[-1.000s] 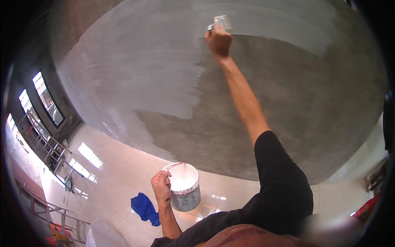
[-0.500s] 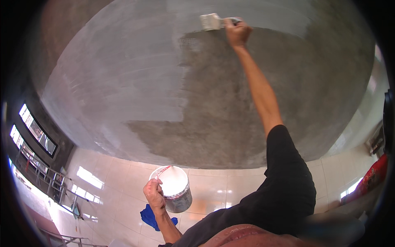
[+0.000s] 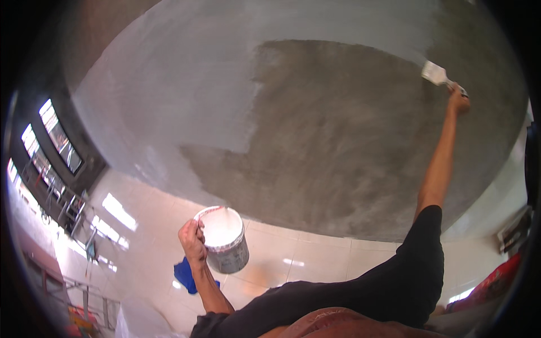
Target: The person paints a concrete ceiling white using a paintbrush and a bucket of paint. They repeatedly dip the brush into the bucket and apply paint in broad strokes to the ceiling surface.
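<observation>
At the upper right, my right hand is wrapped round the handle of a wide paintbrush. Its white-coated bristles are at the wall, by the edge where a light grey coat meets darker bare cement. Low at the centre left, my left hand is closed on the red-striped handle of a bucket. White liquid, seemingly paint, shows inside the bucket, which hangs above the floor. Some of the handle is hidden by my fingers.
A blue cloth lies on the glossy tiled floor behind the bucket. Metal frames stand at the left, below bright windows. Something red is at the right edge.
My right hand has swept the paintbrush rightward and somewhat down along the wall. The view has shifted, and the bucket in my left hand appears slightly farther left and higher.
</observation>
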The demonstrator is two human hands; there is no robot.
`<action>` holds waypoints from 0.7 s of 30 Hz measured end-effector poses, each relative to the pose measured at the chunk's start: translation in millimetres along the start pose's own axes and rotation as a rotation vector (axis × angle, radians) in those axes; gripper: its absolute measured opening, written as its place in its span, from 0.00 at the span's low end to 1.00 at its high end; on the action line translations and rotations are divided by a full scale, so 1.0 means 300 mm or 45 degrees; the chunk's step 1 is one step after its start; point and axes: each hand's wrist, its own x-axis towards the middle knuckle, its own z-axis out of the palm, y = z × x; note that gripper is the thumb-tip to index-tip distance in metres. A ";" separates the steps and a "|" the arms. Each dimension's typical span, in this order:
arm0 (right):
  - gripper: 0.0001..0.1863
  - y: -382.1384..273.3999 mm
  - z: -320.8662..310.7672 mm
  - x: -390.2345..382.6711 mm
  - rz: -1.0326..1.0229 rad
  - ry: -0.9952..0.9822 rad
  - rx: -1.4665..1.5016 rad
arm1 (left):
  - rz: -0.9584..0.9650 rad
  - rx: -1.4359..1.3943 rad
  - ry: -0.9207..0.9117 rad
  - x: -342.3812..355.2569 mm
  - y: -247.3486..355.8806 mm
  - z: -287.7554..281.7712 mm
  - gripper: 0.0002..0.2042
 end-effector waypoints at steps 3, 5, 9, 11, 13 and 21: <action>0.14 -0.035 -0.031 -0.044 0.013 -0.055 0.161 | -0.036 -0.025 -0.019 0.008 -0.016 -0.003 0.13; 0.12 -0.098 -0.023 -0.161 0.055 -0.171 0.395 | -0.033 -0.024 -0.062 0.000 0.007 -0.003 0.13; 0.08 -0.247 -0.071 -0.550 0.202 -0.622 0.746 | -0.038 -0.005 -0.093 0.000 0.022 -0.003 0.13; 0.07 -0.282 -0.107 -0.732 0.372 -0.918 0.858 | -0.049 -0.004 -0.120 0.008 0.028 -0.006 0.13; 0.07 -0.349 -0.138 -0.976 0.607 -1.186 0.884 | -0.072 0.011 -0.121 0.002 0.043 -0.022 0.13; 0.06 -0.554 -0.304 -1.514 0.964 -1.914 0.954 | -0.148 0.004 -0.261 0.028 0.039 -0.026 0.13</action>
